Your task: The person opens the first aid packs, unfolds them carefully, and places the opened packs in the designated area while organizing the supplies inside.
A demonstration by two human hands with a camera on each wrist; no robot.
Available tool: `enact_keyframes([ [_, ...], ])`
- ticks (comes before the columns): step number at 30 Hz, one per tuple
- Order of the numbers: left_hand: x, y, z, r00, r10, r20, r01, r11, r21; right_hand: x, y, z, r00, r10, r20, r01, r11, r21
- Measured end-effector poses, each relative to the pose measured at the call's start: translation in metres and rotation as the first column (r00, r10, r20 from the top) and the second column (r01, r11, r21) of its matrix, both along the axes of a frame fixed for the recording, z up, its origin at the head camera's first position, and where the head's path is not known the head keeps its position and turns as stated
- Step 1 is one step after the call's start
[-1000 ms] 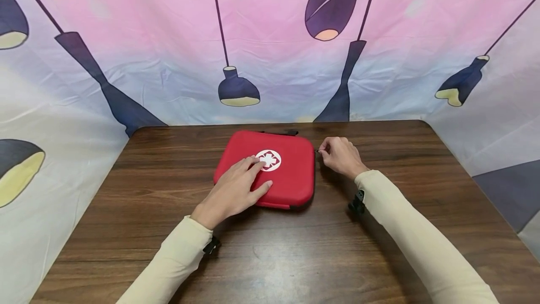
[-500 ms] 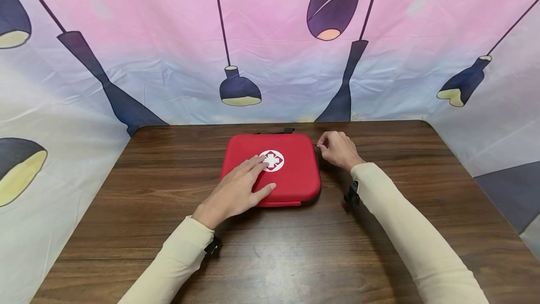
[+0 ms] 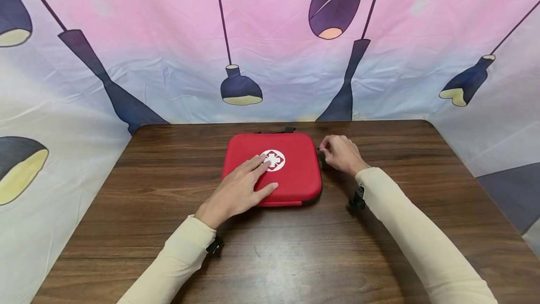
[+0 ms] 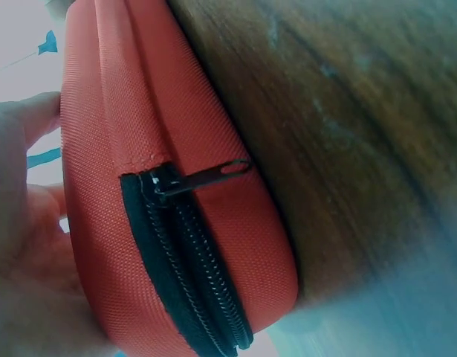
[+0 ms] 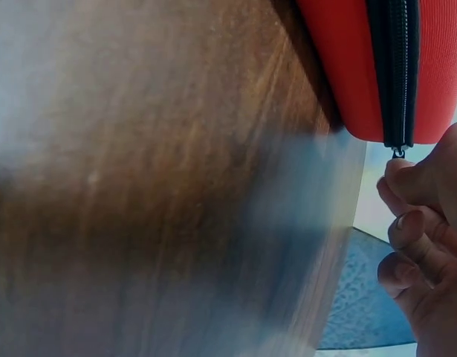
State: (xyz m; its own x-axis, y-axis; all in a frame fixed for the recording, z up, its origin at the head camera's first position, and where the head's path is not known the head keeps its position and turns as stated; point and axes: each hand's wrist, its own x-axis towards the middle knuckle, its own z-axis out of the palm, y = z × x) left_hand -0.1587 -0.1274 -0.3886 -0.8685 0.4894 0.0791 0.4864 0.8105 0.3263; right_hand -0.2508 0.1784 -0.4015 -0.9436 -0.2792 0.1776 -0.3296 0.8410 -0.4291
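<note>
A red zippered first-aid case (image 3: 291, 177) with a white cross emblem lies flat on the table. My left hand (image 3: 238, 189) rests on its lid with the fingers spread, their tips at the emblem. At the case's right side, my right hand (image 3: 341, 154) pinches a small zipper pull (image 5: 398, 154) between thumb and forefinger; most of the pull is hidden by the fingertips. A black zipper (image 5: 397, 74) runs along the case edge from that slider. In the left wrist view, another zipper pull (image 4: 209, 177) sits at the zipper's end, beside two rows of teeth.
The brown wooden table (image 3: 270, 257) extends around the case. Behind the case lies a black strap (image 3: 287, 130), close to the table's back edge. A cloth backdrop (image 3: 181, 60) printed with hanging lamps stands behind the table.
The case has turned slightly and shifted right under my left hand. My right hand moved toward the back, then came slightly forward again, still pinching the zipper pull.
</note>
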Motion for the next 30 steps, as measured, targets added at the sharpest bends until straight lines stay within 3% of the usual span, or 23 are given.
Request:
enact_keyframes([
  [17,0.0,0.001,0.0,1.0,0.002,0.002,-0.002,1.0,-0.003,0.034,0.01,-0.003,0.991,0.11,-0.081,-0.111,0.994,-0.009],
  [30,0.0,0.001,0.001,1.0,-0.005,-0.01,0.005,1.0,0.004,0.063,0.013,-0.005,0.985,0.136,-0.108,-0.138,0.99,-0.008],
])
